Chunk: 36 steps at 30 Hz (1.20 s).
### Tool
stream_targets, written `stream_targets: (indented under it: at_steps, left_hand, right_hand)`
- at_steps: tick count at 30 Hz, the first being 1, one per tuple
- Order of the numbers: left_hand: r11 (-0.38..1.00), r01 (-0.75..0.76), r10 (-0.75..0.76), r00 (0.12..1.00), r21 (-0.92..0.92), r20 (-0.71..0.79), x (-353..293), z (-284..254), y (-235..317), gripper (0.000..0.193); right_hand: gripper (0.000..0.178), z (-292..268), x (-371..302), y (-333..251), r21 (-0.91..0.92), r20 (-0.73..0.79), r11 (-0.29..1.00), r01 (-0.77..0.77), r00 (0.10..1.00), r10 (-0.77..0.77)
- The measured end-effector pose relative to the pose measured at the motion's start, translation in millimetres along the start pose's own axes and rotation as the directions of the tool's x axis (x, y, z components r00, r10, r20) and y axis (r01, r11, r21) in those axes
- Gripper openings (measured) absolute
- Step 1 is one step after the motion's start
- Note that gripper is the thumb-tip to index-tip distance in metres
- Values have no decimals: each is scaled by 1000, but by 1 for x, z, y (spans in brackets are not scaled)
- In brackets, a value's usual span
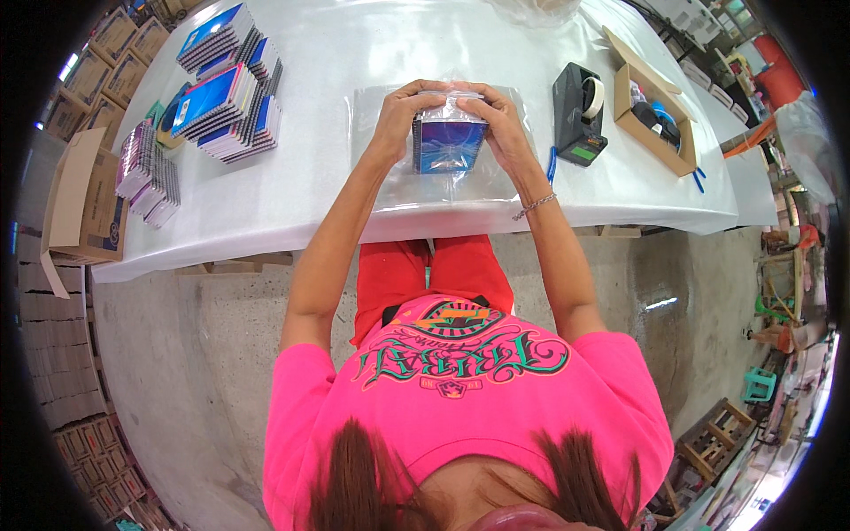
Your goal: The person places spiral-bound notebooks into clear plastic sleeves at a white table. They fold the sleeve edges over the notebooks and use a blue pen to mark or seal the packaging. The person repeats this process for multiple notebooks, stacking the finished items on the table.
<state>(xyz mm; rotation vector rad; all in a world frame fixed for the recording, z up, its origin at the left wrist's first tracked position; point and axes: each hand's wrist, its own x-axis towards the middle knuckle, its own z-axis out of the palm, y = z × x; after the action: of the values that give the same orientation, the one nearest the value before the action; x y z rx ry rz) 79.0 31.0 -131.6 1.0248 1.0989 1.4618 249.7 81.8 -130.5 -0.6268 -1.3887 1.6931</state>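
A small stack of blue-covered spiral notebooks (449,152) lies near the table's front edge, its dark coil along the left side. Clear plastic film (390,190) spreads beneath and around it, and a fold of it covers the far end of the stack. My left hand (408,108) is closed over the far left corner, thumb on top. On the far right corner my right hand (496,115) is closed likewise, with its thumb pressing the film down. The fingertips of both hands nearly meet at the far edge, partly hidden by the film.
Right of the film stand a black tape dispenser (575,119), a blue pen (552,165) and an open cardboard box (655,133) holding dark and blue items. Leftward are notebook piles (217,102), purple notebooks (146,168) and an open carton (88,208) by the table (310,190).
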Motion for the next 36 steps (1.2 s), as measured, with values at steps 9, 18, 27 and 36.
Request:
stream_targets:
  at_steps: [9, 18, 27, 36]
  left_hand:
    - [998, -57, 57, 998, 21, -10, 1, -3, -3, 13]
    - [780, -371, 262, 925, 504, 275, 0, -20, 27, 24]
    - [447, -550, 336, 834, 705, 438, -32, -10, 46, 27]
    - [513, -650, 518, 755, 560, 402, -34, -9, 12, 32]
  right_hand:
    - [37, -6, -8, -11, -359, 46, 930, 74, 997, -61]
    - [49, -14, -19, -18, -585, 193, 774, 242, 968, -158]
    - [36, 1, -40, -5, -745, 105, 565, 354, 899, -425]
    - [26, 26, -52, 18, -911, 23, 268, 314, 686, -727]
